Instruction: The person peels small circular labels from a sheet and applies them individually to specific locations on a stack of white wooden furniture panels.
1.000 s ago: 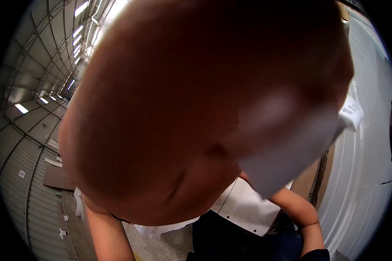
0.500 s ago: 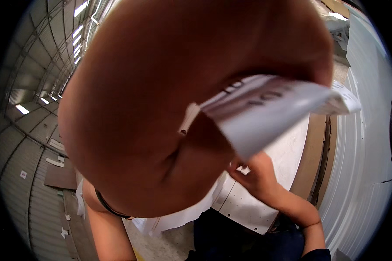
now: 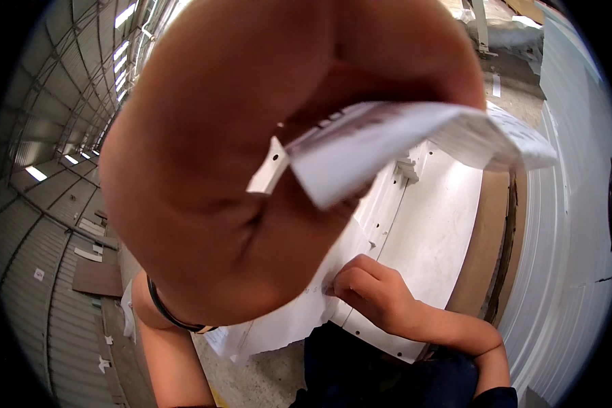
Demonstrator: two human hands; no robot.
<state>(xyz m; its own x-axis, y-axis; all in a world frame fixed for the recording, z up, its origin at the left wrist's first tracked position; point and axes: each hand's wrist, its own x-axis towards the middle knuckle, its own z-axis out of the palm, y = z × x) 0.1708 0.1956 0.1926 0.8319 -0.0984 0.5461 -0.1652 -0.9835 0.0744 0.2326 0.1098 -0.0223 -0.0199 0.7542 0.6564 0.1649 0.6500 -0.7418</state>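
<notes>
Head cam: L hand (image 3: 251,177) raised right up at the lens, fills most of the view, fingers closed pinching a folded paper sheet (image 3: 415,143); sheet's long axis runs left-right, free end pointing right. R hand (image 3: 374,296) sits lower, well apart from the sheet, fingers curled, pressing on a white flat panel (image 3: 435,231) w/ drilled holes. L hand nearer paper. Black band (image 3: 173,316) on L wrist.
</notes>
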